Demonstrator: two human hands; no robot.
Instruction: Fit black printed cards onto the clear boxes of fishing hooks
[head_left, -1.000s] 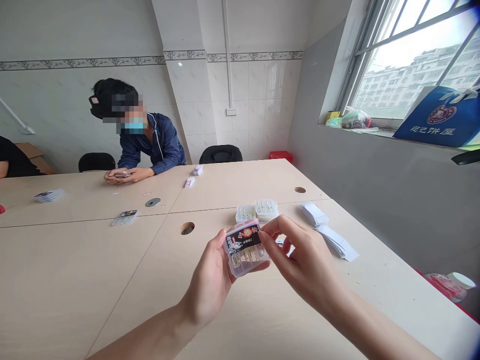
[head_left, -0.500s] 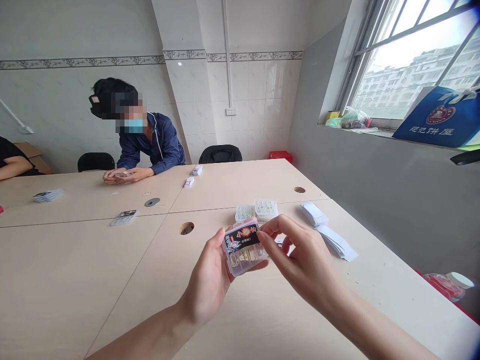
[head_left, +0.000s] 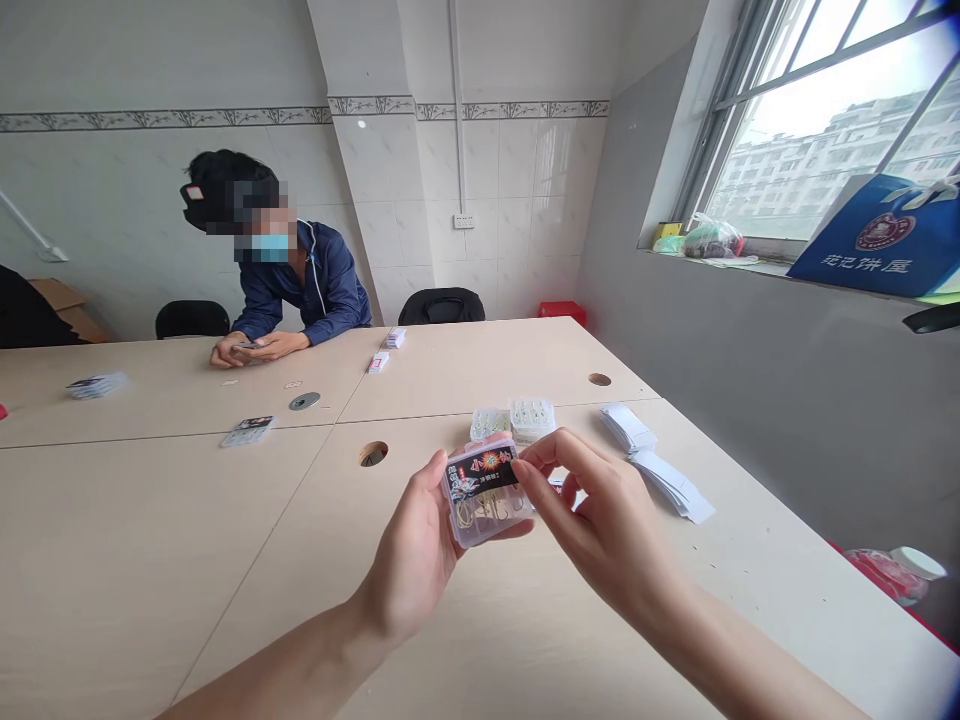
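Note:
I hold a small clear plastic box point(head_left: 486, 495) with a black and red label above the table. Golden hooks show through its clear lower half. My left hand point(head_left: 411, 560) cups the box from the left and below. My right hand point(head_left: 600, 525) pinches the box's right edge with thumb and forefinger. Two more small clear boxes point(head_left: 517, 420) sit on the table just behind my hands.
Stacks of white paper slips point(head_left: 660, 465) lie to the right. The light wooden table point(head_left: 187, 540) has cable holes point(head_left: 373, 453). A person in a blue jacket point(head_left: 300, 285) sits at the far side, with small packets point(head_left: 247, 431) nearby. A blue bag point(head_left: 877, 235) stands on the window sill.
The box and both hands have drifted slightly to the left and stayed closed on it. The person across the table has lowered their head a little.

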